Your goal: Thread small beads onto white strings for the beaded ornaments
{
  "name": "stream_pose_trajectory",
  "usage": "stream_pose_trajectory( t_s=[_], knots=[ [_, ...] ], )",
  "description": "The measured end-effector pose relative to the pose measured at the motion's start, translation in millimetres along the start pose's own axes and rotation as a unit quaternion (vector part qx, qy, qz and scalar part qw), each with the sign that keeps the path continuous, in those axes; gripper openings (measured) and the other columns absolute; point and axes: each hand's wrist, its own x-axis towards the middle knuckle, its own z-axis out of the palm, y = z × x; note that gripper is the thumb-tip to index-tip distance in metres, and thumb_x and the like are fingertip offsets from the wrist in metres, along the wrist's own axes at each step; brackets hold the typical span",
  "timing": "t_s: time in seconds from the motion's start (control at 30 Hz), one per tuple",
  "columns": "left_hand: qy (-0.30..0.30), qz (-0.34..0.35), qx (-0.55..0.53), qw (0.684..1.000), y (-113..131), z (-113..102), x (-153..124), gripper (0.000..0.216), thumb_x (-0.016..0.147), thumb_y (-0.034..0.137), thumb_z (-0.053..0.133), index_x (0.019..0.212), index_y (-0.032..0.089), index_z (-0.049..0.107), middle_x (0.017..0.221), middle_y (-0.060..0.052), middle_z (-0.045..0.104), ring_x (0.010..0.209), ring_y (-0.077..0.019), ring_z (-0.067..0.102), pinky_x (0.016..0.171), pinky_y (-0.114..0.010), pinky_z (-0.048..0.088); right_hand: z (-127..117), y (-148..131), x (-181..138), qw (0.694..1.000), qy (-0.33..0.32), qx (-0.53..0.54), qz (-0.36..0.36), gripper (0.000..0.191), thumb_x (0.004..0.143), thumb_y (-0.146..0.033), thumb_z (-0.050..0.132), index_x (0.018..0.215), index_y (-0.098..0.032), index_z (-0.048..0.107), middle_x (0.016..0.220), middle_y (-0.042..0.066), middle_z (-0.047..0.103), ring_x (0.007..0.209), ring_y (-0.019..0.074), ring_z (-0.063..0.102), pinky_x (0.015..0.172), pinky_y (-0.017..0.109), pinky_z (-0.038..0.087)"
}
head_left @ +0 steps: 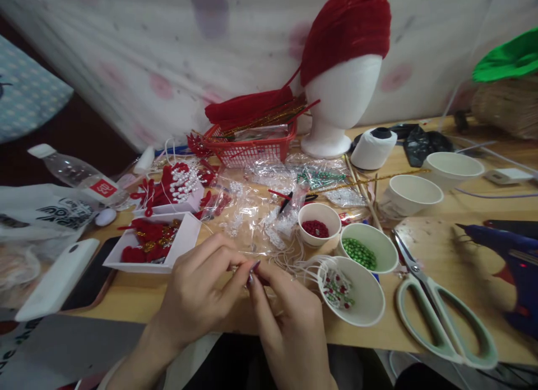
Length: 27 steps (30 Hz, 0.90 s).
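Note:
My left hand (197, 295) and my right hand (286, 323) meet at the table's front edge, fingertips pinched together over something small that I cannot make out. White threads (294, 261) trail from the pinch towards a tilted white bowl (361, 306) of mixed red and green beads. Just behind it stand a bowl of green beads (370, 250) and a cup of red beads (319, 224).
Pale green scissors (441, 317) lie at the right, a blue glue gun (504, 250) beyond them. White trays of red ornaments (155, 241) sit at the left, with a phone (59, 278) and a bottle (79, 174). Behind are a red basket (252, 146), a foam head with red yarn (340, 70) and empty bowls (414, 194).

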Motion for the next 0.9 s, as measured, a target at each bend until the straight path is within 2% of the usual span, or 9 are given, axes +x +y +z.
stream_pose_trajectory(
  t_s=[0.07, 0.2, 0.27, 0.53, 0.63, 0.7, 0.77, 0.83, 0.9],
  knots=[
    [0.005, -0.013, -0.007, 1.0, -1, -1, 1, 0.017, 0.09, 0.004, 0.057, 0.079, 0.018, 0.056, 0.076, 0.0, 0.057, 0.07, -0.0119, 0.057, 0.062, -0.023, 0.047, 1, 0, 0, 1.0, 0.001, -0.007, -0.002, 0.018, 0.094, -0.015, 0.053, 0.096, -0.019, 0.07, 0.073, 0.001, 0.072, 0.066, 0.0174, 0.071, 0.07, 0.029, 0.058],
    [-0.009, -0.051, -0.057, 0.997, -3, -2, 3, 0.018, 0.09, 0.006, 0.058, 0.077, 0.018, 0.058, 0.075, 0.001, 0.057, 0.069, -0.0111, 0.057, 0.061, -0.023, 0.046, 3, 0, -1, 1.0, 0.021, 0.017, 0.0, 0.021, 0.091, -0.014, 0.059, 0.109, -0.022, 0.067, 0.096, 0.002, 0.077, 0.084, 0.0171, 0.075, 0.075, 0.026, 0.059],
    [-0.023, -0.071, -0.075, 0.994, -4, -2, 3, 0.019, 0.09, 0.008, 0.058, 0.075, 0.018, 0.058, 0.073, 0.001, 0.057, 0.067, -0.0105, 0.056, 0.06, -0.022, 0.045, 4, 1, -2, 0.999, 0.033, 0.007, -0.01, 0.023, 0.091, -0.014, 0.06, 0.111, -0.023, 0.066, 0.102, 0.003, 0.078, 0.089, 0.0176, 0.075, 0.075, 0.025, 0.059],
    [-0.046, -0.066, -0.049, 0.996, -9, -4, 0, 0.02, 0.093, 0.012, 0.055, 0.073, 0.017, 0.057, 0.071, 0.0, 0.056, 0.067, -0.0115, 0.054, 0.06, -0.024, 0.043, 13, 2, -4, 0.997, 0.05, -0.043, -0.037, 0.015, 0.093, -0.015, 0.058, 0.102, -0.021, 0.069, 0.094, 0.004, 0.08, 0.079, 0.0174, 0.077, 0.064, 0.023, 0.057],
    [-0.044, -0.124, -0.069, 0.989, -11, -8, -1, 0.02, 0.095, 0.017, 0.054, 0.076, 0.018, 0.056, 0.07, 0.001, 0.058, 0.063, -0.0107, 0.055, 0.057, -0.023, 0.043, 14, 0, -3, 0.998, 0.041, -0.037, -0.035, 0.016, 0.093, -0.015, 0.058, 0.104, -0.02, 0.069, 0.093, 0.003, 0.08, 0.081, 0.0162, 0.076, 0.068, 0.023, 0.057],
    [-0.013, -0.216, -0.174, 0.961, -13, -11, -2, 0.019, 0.1, 0.025, 0.05, 0.082, 0.02, 0.055, 0.071, 0.002, 0.064, 0.053, -0.009, 0.056, 0.051, -0.022, 0.044, 14, -1, -2, 0.999, 0.029, -0.035, -0.027, 0.015, 0.094, -0.016, 0.058, 0.103, -0.02, 0.069, 0.092, 0.003, 0.079, 0.08, 0.0157, 0.076, 0.068, 0.023, 0.056],
    [0.049, -0.292, -0.318, 0.901, -15, -13, -3, 0.023, 0.102, 0.035, 0.046, 0.084, 0.022, 0.051, 0.072, 0.002, 0.071, 0.044, -0.0089, 0.057, 0.044, -0.022, 0.044, 13, -1, -1, 0.999, 0.011, -0.044, -0.016, 0.013, 0.093, -0.017, 0.058, 0.099, -0.02, 0.07, 0.088, 0.003, 0.078, 0.077, 0.0158, 0.075, 0.067, 0.024, 0.055],
    [0.128, -0.309, -0.412, 0.848, -16, -15, -3, 0.027, 0.102, 0.042, 0.045, 0.083, 0.023, 0.048, 0.075, 0.0, 0.076, 0.048, -0.0118, 0.065, 0.047, -0.023, 0.05, 14, 0, 0, 0.999, -0.009, -0.051, -0.003, 0.012, 0.093, -0.018, 0.058, 0.095, -0.019, 0.07, 0.085, 0.003, 0.077, 0.076, 0.0167, 0.073, 0.069, 0.026, 0.055],
    [0.196, -0.281, -0.429, 0.836, -16, -17, -2, 0.025, 0.102, 0.041, 0.048, 0.084, 0.023, 0.05, 0.084, -0.001, 0.079, 0.069, -0.0156, 0.074, 0.067, -0.029, 0.059, 15, 1, 1, 0.998, -0.022, -0.045, 0.025, 0.012, 0.092, -0.02, 0.057, 0.092, -0.019, 0.069, 0.081, 0.003, 0.074, 0.073, 0.0164, 0.072, 0.067, 0.026, 0.055]
  ],
)
